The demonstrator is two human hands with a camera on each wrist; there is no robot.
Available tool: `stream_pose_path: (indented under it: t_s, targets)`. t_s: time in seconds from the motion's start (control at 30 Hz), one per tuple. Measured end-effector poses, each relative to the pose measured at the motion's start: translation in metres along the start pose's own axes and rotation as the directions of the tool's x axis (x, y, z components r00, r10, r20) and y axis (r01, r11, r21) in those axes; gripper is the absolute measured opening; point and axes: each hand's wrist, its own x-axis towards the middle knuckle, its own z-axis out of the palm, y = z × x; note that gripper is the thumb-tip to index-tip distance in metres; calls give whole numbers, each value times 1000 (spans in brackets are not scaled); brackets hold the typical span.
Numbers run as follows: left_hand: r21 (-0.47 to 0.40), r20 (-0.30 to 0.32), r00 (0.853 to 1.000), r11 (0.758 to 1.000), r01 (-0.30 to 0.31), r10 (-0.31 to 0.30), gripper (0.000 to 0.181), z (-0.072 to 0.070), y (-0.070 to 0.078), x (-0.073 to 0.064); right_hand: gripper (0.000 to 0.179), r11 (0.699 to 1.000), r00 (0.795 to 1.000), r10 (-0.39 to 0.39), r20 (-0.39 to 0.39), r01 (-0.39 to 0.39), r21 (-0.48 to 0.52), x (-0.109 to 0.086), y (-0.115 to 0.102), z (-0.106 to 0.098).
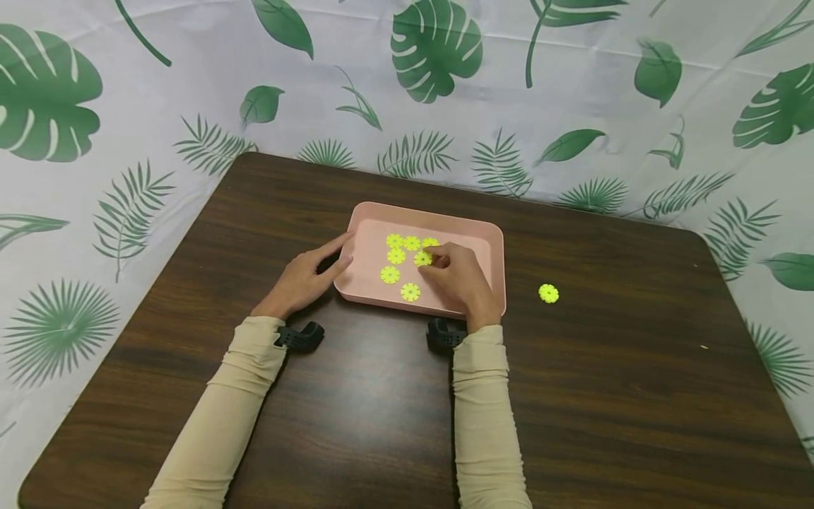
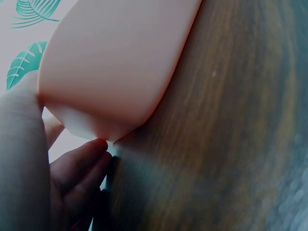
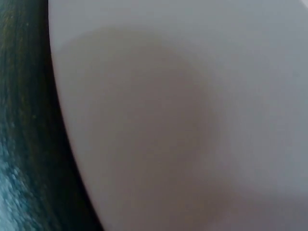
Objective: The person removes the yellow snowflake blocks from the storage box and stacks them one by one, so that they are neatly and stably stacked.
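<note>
A shallow pink tray (image 1: 381, 300) lies on the table with several yellow notched discs (image 1: 390, 275) inside. My left hand (image 1: 304, 279) holds the tray's left end, its thumb at the rim; in the left wrist view the fingers (image 2: 79, 168) touch the outside of the end wall. Reaching over the tray's front right, my right hand (image 1: 461, 276) has its thumb and index finger around one yellow notched disc (image 1: 422, 259). The right wrist view shows mostly the blurred pink tray (image 3: 144, 120), with neither fingers nor discs.
Another yellow notched disc (image 1: 549, 293) lies on the dark wooden table (image 1: 636, 396), right of the tray. Behind the table hangs a white cloth (image 1: 356, 63) with green leaf prints. A black wrist strap (image 1: 300, 337) sits at each cuff.
</note>
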Motion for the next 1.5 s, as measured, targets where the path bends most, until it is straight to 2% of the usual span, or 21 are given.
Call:
stream_pose_path:
  t_s: [0.17, 0.23, 0.33, 0.47, 0.53, 0.63, 0.73, 0.83, 0.97, 1.07, 1.17, 1.5]
  targets:
    - [4, 3, 1000, 1000, -9, 9, 63, 2, 0, 0, 39, 999, 998, -48, -36, 49, 6, -2, 3, -2]
    - [7, 8, 1000, 1000, -10, 10, 64, 2, -1, 0, 38, 997, 993, -77, -88, 79, 19, -5, 6, -6]
    - [6, 9, 1000, 1000, -2, 2, 64, 2, -2, -2, 34, 989, 973, -131, -188, 142, 47, -13, 14, -18]
    - [-1, 10, 1000, 1000, 5, -5, 63, 1, -3, -2, 28, 979, 918, -162, -362, 195, 57, -29, 33, -44]
    - [-2, 18, 1000, 1000, 7, -7, 64, 0, -3, -2, 28, 983, 883, -136, -450, 178, 51, -39, 49, -59]
    - [-5, 25, 1000, 1000, 11, -11, 64, -1, -2, -2, 31, 993, 842, -66, -536, 109, 49, -57, 77, -77]
    - [-5, 23, 1000, 1000, 18, -18, 64, -2, -2, -2, 34, 997, 821, 44, -569, -3, 74, -74, 104, -89]
    - [2, 21, 1000, 1000, 14, -14, 64, -3, -1, -2, 37, 990, 819, 141, -556, -102, 100, -88, 124, -96]
    - [0, 20, 1000, 1000, 4, -4, 64, -2, -2, -1, 40, 981, 843, 196, -501, -166, 105, -99, 135, -102]
    - [-7, 18, 1000, 1000, 0, 0, 63, -2, -2, -1, 41, 979, 865, 205, -458, -178, 102, -101, 136, -104]
    - [-9, 17, 1000, 1000, -2, 2, 63, -2, 0, 0, 42, 977, 877, 213, -430, -184, 108, -101, 137, -104]
    - [-2, 13, 1000, 1000, -9, 9, 63, -1, 3, 0, 42, 976, 882, 218, -417, -184, 119, -97, 142, -104]
